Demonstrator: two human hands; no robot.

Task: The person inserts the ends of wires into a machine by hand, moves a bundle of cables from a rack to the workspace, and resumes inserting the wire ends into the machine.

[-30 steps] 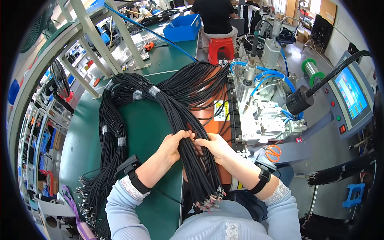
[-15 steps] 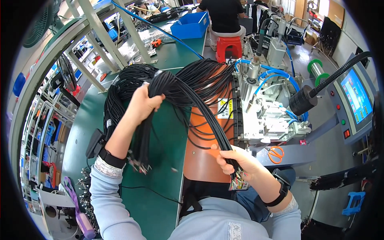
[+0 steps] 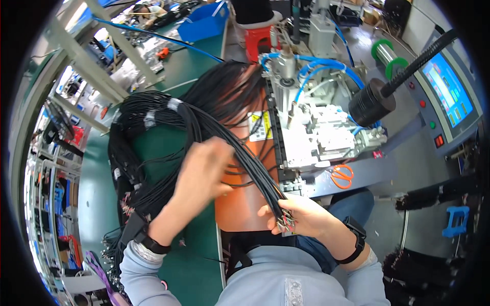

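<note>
Black wires (image 3: 240, 158), limp and likely tangle-prone, are pinched near their metal tips by the right hand (image 3: 301, 217), the left hand (image 3: 204, 171) curled round the bundle's middle.

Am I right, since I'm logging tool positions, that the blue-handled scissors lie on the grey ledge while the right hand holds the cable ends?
Not quite: the head view shows orange-handled scissors on the grey ledge. The right hand does hold the cable ends.
</note>
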